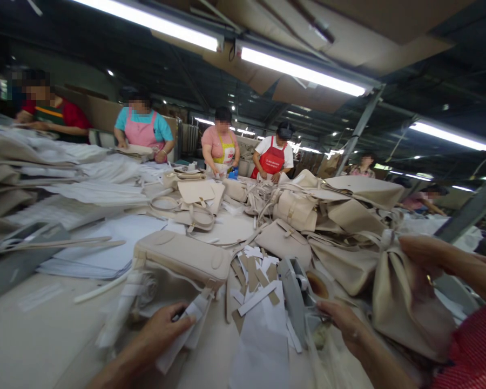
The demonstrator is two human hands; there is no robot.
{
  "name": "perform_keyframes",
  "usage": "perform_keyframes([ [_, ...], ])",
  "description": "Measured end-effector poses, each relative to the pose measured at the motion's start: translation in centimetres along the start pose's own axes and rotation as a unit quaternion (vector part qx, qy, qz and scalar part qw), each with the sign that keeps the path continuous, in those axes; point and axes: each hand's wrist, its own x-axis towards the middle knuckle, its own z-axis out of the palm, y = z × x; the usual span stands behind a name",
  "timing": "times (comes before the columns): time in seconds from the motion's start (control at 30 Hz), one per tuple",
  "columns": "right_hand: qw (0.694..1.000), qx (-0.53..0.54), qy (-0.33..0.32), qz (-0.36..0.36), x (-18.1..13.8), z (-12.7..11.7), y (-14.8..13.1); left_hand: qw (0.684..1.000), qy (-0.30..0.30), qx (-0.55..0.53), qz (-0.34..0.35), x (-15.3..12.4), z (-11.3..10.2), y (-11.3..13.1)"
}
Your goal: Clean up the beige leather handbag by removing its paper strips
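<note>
A beige handbag [182, 256] lies on its side on the table in front of me, with white wrapping about its straps. My left hand [166, 329] is closed on a white paper strip [188, 321] at the near side of the bag; a small dark thing shows by its fingertips. My right hand [344, 324] is beside a grey tape dispenser [294, 297], its thumb and fingers pressed together. What they pinch is too blurred to make out. Between the hands lie loose white and tan paper strips [259, 281] on white sheets [261, 346].
At right, another person's hand [421, 251] grips a beige bag [409, 302]. Beige bags [295, 208] are heaped across the table's middle. White sheets [101, 243] and a second grey dispenser [28, 254] lie left. Several co-workers stand along the far side, beneath tube lights [303, 70].
</note>
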Motion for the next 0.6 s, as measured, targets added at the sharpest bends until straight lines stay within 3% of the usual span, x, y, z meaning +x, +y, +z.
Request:
perform_keyframes([
  [0.17,0.995,-0.032,0.082,-0.043,-2.5,-0.9,-0.6,1.000,0.008,-0.001,0.002,0.1,0.0,-0.3],
  [0.27,0.995,-0.062,0.070,-0.034,-4.1,-1.2,0.7,1.000,0.001,-0.006,-0.005,0.3,0.0,-0.5],
  [0.4,0.998,-0.026,0.043,0.026,-4.4,-0.2,4.1,1.000,-0.017,-0.017,-0.005,0.3,0.0,-0.5],
  [0.6,0.990,-0.130,0.047,-0.042,-2.9,0.7,5.6,0.999,-0.016,-0.027,-0.007,-0.3,0.0,0.3],
])
